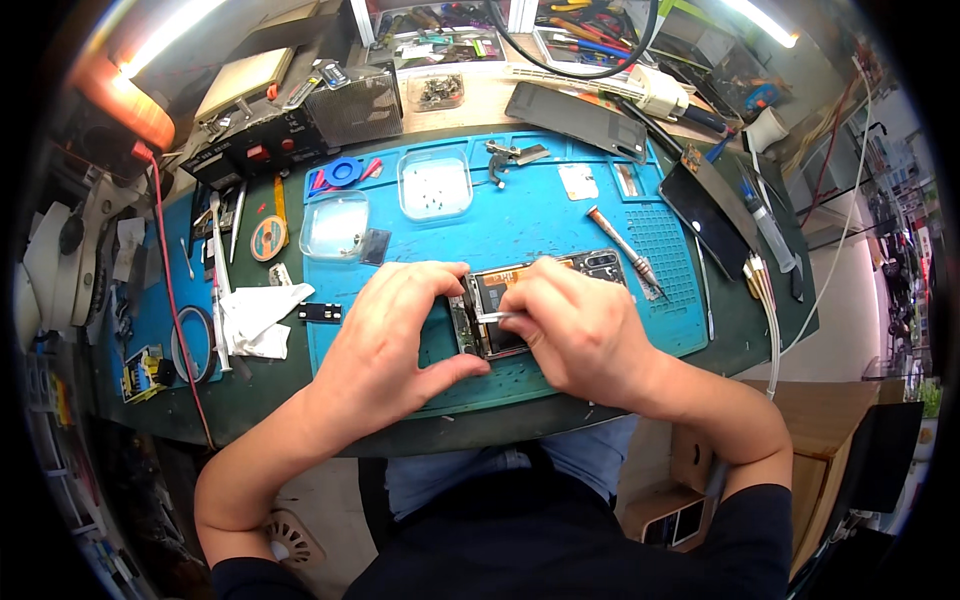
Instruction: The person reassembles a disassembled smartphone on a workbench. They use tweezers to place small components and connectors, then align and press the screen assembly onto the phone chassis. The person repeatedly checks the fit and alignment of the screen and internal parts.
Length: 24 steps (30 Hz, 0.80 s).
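Observation:
An opened phone (596, 262) lies on the blue silicone mat (450, 400), its inner parts exposed. My left hand (390, 340) grips its left end, fingertips at the top edge and thumb at the bottom. My right hand (580, 330) is over the phone, pinching a thin pale tool (490, 317) whose tip reaches toward that left end. A screwdriver (620, 240) lies just right of the phone, and a small black part (320, 312) lies left of my left hand. Two clear trays (428, 211) (315, 230) sit behind, with small bits in them.
A black boxy device (240, 150), white tissue (260, 320), solder wick spool (268, 238) and red cable (160, 200) are on the left. A dark phone panel (705, 215), syringe (775, 230) and pale cables (765, 320) are right. Another dark panel (570, 115) lies behind the mat.

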Motion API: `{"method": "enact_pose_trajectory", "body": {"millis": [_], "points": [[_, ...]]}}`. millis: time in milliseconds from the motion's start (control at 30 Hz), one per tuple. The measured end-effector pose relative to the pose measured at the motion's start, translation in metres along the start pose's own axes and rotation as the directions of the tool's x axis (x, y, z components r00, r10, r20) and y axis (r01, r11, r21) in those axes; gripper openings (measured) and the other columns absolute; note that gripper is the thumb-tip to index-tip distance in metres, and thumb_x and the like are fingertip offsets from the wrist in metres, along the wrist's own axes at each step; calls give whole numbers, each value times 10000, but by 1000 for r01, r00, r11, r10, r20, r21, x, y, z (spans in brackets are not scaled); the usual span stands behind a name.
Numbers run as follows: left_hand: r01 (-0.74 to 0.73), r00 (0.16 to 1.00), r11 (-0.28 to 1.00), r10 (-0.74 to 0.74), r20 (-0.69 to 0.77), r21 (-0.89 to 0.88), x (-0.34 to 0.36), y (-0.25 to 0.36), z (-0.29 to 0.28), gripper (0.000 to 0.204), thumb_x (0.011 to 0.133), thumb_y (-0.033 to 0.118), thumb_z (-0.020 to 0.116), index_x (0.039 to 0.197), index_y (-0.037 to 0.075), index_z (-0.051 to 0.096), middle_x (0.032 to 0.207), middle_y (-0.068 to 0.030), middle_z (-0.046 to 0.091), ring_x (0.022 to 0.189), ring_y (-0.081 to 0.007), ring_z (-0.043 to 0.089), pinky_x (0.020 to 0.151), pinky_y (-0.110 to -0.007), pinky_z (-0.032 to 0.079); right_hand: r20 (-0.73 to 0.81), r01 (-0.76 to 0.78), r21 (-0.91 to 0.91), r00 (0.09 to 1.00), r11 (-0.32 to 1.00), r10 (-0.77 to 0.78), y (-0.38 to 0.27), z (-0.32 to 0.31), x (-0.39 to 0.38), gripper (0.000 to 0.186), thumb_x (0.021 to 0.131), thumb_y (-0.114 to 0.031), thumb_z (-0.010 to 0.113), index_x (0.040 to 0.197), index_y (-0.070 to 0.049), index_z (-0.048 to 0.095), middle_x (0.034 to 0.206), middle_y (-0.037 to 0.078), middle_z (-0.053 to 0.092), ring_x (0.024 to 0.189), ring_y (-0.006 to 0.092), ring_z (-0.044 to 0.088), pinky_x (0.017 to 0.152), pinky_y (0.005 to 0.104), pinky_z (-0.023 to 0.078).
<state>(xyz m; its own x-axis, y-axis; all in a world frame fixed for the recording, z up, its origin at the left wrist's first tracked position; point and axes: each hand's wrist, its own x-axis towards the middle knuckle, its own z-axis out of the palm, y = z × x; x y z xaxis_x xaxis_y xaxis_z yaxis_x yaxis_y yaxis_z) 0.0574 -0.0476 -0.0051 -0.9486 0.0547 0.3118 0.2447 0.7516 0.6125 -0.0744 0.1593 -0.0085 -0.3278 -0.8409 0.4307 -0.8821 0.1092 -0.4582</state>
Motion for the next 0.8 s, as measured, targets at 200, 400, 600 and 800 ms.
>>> {"method": "enact_pose_trajectory", "body": {"millis": [200,400,600,800], "points": [[-61,998,993,60,20,97,4,11,-4,773,757,163,874,1438,19,535,1303,-162,613,1174,-359,593,1001,-444,496,-42,1,53,999,999,1,-1,1,2,141,882,-90,741,962,-66,627,889,84,625,732,276,678,601,377,539],[153,968,859,-229,-99,-489,-1,-2,-17,612,924,179,681,1484,0,514,1468,-172,526,1318,-253,541,1100,-381,448,-200,3,181,979,984,34,3,-6,4,187,891,-100,758,1058,-78,677,900,65,639,721,244,673,585,349,531],[269,963,474,-137,232,-839,4,-4,-20,577,1076,277,601,1530,-43,447,1428,-146,583,1320,-223,563,1120,-404,462,-197,199,58,963,978,-184,-10,-24,33,434,728,-60,849,1148,-72,739,977,75,680,741,205,678,571,307,551],[191,977,421,-165,132,-887,20,-3,-15,703,1045,408,650,1543,-33,423,1433,-179,596,1267,-236,622,1038,-378,542,-295,277,-128,906,952,-303,9,-20,49,319,771,-21,799,1081,-62,739,894,80,680,713,233,690,561,339,545]]}}
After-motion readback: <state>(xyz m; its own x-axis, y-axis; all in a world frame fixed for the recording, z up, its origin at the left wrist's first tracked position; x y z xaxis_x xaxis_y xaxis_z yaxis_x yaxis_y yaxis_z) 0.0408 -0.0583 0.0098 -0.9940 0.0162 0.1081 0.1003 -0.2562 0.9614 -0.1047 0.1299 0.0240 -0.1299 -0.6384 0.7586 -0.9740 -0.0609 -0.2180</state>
